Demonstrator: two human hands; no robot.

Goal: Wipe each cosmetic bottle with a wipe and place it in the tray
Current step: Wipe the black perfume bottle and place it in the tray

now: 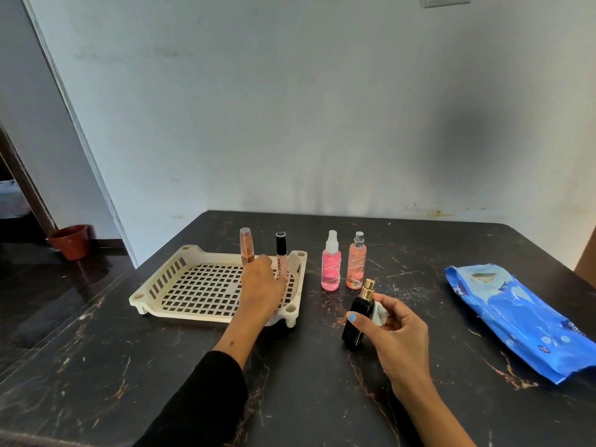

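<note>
Wipes pack [522,321] right of bottles [342,261]

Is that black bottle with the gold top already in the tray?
No. The black bottle is outside the tray, held tilted above the table by the right hand with a wipe.

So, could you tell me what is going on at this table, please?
A person is cleaning cosmetics. The left hand reaches over the cream tray, at the lip gloss tube standing there. The right hand holds a black perfume bottle and a white wipe. Two pink spray bottles wait on the table.
</note>
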